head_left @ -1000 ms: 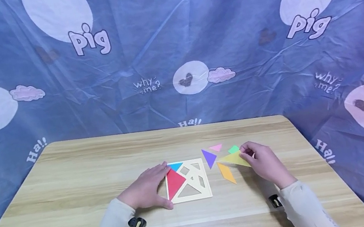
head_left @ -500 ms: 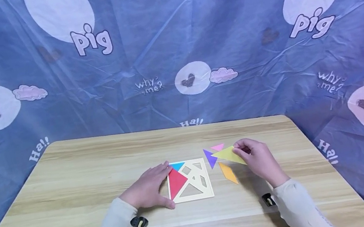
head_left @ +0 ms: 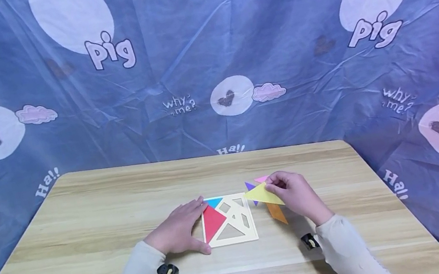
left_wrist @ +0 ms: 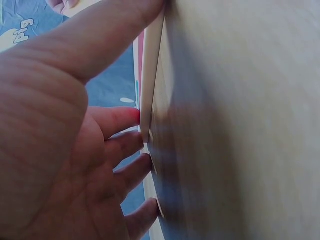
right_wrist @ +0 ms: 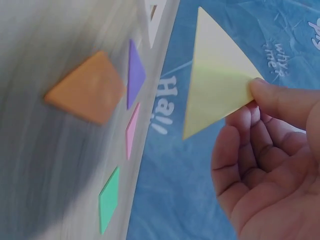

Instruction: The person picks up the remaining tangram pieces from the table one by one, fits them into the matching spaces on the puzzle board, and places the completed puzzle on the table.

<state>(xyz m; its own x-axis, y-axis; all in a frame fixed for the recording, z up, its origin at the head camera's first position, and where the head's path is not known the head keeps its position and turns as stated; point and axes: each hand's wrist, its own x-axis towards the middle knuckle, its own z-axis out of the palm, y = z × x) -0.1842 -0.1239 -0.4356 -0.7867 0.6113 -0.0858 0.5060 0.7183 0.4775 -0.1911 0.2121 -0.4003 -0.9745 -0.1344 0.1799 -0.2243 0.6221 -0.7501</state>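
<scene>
The right hand (head_left: 296,194) pinches a yellow triangle tangram piece (head_left: 262,195) between thumb and fingers, raised above the table, its tip near the puzzle board's far right corner. In the right wrist view the triangle (right_wrist: 212,82) stands out from the fingertips. The left hand (head_left: 175,229) spans the left side of the cream tangram board (head_left: 237,240), thumb at the near corner and fingertips along the far edge, spread and nearly straight. A red triangle (head_left: 214,222) and a blue piece (head_left: 215,202) sit in the board; several other cutouts show bare.
Right of the board lie an orange piece (head_left: 277,215), a purple triangle (head_left: 249,185) and a pink triangle (head_left: 260,179), partly covered by the raised piece and hand. A green piece (right_wrist: 109,201) shows in the right wrist view. Patterned blue cloth (head_left: 190,64) hangs behind the wooden table (head_left: 144,183).
The right hand has carried the yellow triangle leftward from among the loose pieces to the board's right edge. The left hand stays at the board.
</scene>
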